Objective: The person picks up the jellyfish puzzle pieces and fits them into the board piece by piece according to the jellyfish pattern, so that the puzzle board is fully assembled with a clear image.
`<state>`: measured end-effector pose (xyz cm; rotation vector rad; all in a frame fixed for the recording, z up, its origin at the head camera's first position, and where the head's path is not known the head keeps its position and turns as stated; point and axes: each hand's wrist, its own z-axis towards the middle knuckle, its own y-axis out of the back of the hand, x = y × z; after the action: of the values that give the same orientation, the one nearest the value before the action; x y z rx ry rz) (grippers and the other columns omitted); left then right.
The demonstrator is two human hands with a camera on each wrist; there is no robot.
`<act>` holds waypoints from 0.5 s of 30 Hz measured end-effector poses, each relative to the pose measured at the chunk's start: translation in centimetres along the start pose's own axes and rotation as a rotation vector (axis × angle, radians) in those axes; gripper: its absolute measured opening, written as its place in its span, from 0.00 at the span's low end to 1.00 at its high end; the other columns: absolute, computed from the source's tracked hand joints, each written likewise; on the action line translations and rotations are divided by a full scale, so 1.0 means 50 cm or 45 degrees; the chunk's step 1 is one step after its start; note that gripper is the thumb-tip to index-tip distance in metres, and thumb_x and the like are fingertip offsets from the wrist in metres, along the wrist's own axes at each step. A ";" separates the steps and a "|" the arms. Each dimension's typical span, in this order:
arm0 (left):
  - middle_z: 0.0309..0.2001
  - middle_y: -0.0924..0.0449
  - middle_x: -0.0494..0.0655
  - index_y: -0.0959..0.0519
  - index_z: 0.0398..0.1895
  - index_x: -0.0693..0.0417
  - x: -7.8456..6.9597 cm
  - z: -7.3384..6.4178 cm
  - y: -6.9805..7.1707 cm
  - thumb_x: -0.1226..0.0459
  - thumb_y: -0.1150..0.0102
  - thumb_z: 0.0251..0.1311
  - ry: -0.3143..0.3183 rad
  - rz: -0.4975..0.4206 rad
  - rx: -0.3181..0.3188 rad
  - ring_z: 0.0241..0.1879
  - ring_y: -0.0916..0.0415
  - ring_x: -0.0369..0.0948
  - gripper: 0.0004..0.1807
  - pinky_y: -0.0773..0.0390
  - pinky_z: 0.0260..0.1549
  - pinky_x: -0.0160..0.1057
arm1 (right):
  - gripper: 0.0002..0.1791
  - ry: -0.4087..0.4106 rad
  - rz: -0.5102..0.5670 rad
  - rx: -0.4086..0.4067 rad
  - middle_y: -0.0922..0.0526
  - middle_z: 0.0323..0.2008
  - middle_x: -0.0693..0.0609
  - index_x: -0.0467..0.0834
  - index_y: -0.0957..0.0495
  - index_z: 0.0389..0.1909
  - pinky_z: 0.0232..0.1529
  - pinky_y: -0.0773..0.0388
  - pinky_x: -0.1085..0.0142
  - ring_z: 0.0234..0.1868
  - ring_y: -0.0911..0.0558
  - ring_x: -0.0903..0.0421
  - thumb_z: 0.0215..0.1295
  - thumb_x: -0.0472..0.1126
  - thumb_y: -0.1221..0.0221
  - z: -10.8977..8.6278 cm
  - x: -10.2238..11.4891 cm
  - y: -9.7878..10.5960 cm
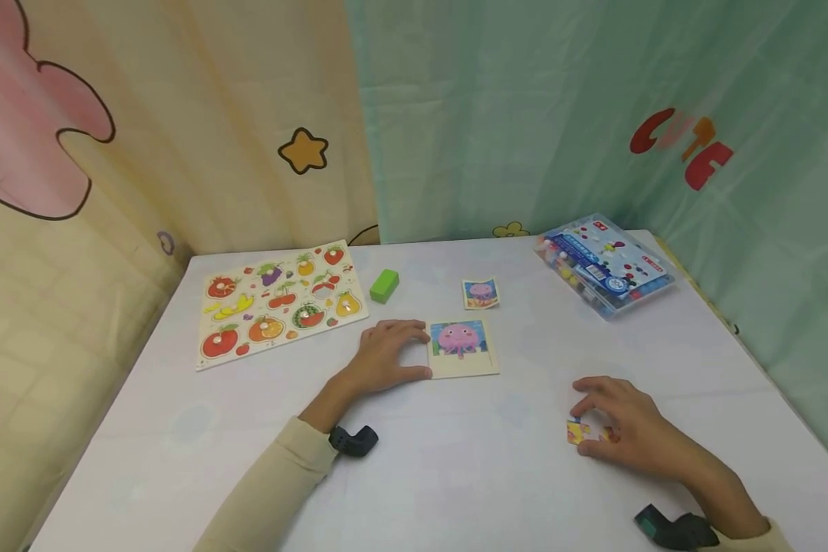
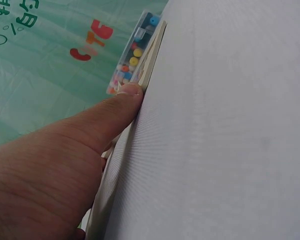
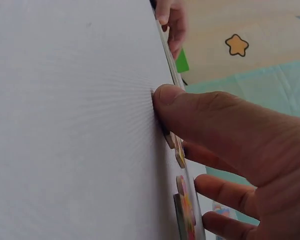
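Note:
A square puzzle board (image 1: pixel 462 366) with a pink jellyfish picture lies mid-table. My left hand (image 1: pixel 385 356) holds it at the left side, thumb by the lower corner and fingers by the upper one. In the left wrist view, the thumb (image 2: pixel 125 97) presses the edge of the board. Near the right front, my right hand (image 1: pixel 624 422) arches over small colourful puzzle pieces (image 1: pixel 575 433). Its thumb and index finger bracket the yellow piece, thumb (image 3: pixel 170 102) against it near the tabletop. Another piece (image 1: pixel 612 435) shows partly beneath the palm.
Behind the board is a small jellyfish picture card (image 1: pixel 481 294). A green block (image 1: pixel 384 285) stands left of it, beside a fruit puzzle board (image 1: pixel 283 303). A clear case of coloured beads (image 1: pixel 607 264) lies at the back right, before the curtain.

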<state>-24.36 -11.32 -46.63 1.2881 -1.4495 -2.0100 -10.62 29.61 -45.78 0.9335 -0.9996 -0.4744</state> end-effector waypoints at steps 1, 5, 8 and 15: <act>0.73 0.34 0.38 0.23 0.63 0.39 0.000 0.000 0.000 0.39 0.32 0.57 0.004 0.003 0.003 0.71 0.43 0.48 0.32 0.43 0.62 0.57 | 0.27 0.006 -0.001 -0.002 0.25 0.60 0.49 0.58 0.21 0.44 0.48 0.38 0.38 0.60 0.29 0.40 0.43 0.48 0.19 -0.001 -0.001 0.000; 0.73 0.34 0.38 0.23 0.63 0.40 -0.002 -0.001 0.000 0.40 0.32 0.58 0.005 -0.004 0.006 0.71 0.43 0.47 0.32 0.43 0.62 0.58 | 0.28 0.033 -0.009 -0.018 0.24 0.59 0.50 0.57 0.23 0.43 0.49 0.38 0.41 0.59 0.29 0.44 0.41 0.46 0.18 -0.007 -0.006 0.000; 0.73 0.34 0.38 0.23 0.63 0.40 -0.004 -0.001 0.001 0.40 0.32 0.57 0.006 -0.007 0.008 0.71 0.43 0.47 0.32 0.44 0.62 0.58 | 0.27 0.047 0.015 -0.041 0.24 0.59 0.51 0.61 0.25 0.37 0.48 0.39 0.43 0.59 0.29 0.46 0.41 0.44 0.19 -0.010 -0.009 -0.001; 0.73 0.34 0.38 0.23 0.62 0.40 -0.003 -0.002 -0.001 0.40 0.32 0.57 0.007 -0.002 -0.003 0.71 0.43 0.47 0.32 0.44 0.62 0.57 | 0.29 0.156 0.004 -0.129 0.22 0.54 0.55 0.63 0.25 0.35 0.47 0.39 0.51 0.56 0.28 0.53 0.37 0.38 0.19 -0.002 -0.016 -0.010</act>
<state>-24.20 -11.25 -46.59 1.2930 -1.4440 -2.0068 -10.88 29.94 -46.61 0.8594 -0.8582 -0.4557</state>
